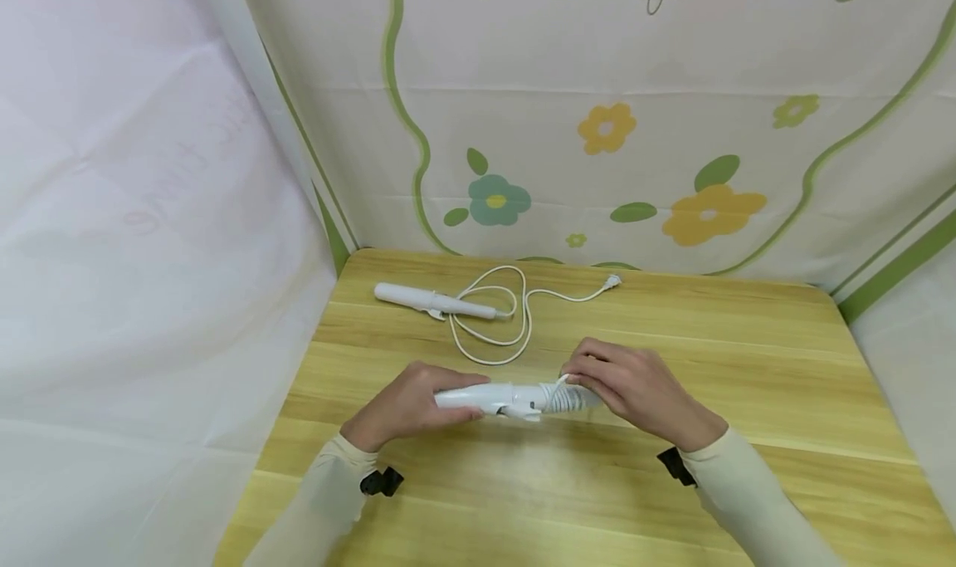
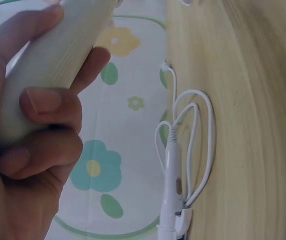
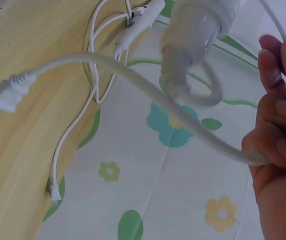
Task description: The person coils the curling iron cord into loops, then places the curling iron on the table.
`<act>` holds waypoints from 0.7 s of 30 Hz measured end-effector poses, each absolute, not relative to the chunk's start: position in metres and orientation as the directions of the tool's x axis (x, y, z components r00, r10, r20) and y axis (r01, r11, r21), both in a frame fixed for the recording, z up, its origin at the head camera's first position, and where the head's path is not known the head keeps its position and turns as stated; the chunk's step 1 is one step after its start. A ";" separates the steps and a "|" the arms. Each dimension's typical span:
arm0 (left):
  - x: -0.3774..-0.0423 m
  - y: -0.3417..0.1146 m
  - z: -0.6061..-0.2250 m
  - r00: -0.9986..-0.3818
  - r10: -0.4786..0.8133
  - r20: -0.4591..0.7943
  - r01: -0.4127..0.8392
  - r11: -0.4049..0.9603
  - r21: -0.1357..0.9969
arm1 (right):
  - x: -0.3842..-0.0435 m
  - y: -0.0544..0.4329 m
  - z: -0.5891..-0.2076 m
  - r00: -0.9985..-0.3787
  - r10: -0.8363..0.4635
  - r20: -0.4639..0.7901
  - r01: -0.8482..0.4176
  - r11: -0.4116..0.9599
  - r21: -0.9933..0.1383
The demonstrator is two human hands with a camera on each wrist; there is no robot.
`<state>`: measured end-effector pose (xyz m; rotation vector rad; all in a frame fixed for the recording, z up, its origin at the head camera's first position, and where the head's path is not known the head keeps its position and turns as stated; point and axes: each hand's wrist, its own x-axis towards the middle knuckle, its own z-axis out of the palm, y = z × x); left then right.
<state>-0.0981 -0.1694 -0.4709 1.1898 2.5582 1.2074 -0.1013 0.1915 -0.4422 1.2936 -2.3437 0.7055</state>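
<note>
My left hand (image 1: 411, 403) grips a white curling iron (image 1: 478, 398) by its thick barrel end, fingers wrapped round it in the left wrist view. The iron is held level above the wooden table, its clamp lever (image 1: 521, 413) toward me. White cord (image 1: 565, 398) is wound in several turns round the handle end. My right hand (image 1: 635, 386) pinches the cord between thumb and forefinger, the other fingers curled over it. In the right wrist view, a loose length of cord (image 3: 173, 107) runs from that hand to a dangling white plug (image 3: 12, 92).
A second white curling iron (image 1: 433, 300) lies farther back on the table (image 1: 732, 359), left of the middle. Its cord (image 1: 526, 334) is spread in loose loops, ending at a plug (image 1: 612, 281). Flowered fabric (image 1: 553, 52) hangs behind the table, with white cloth (image 1: 149, 301) at the left.
</note>
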 end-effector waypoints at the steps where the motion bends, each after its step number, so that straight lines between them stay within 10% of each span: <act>1: -0.098 -0.169 -0.471 -0.684 0.694 0.223 0.611 0.379 0.695 | -0.103 0.192 -0.443 -0.503 -0.684 0.528 -0.862 0.442 -0.249; 11: -0.099 -0.168 -0.478 -0.632 0.758 0.163 0.454 0.191 0.870 | -0.109 0.189 -0.454 -0.534 -0.718 0.447 -0.823 0.321 -0.468; 21: -0.097 -0.164 -0.480 -0.742 0.643 0.188 0.316 0.089 0.945 | -0.096 0.173 -0.478 -0.642 -0.639 0.423 -0.663 0.187 -0.724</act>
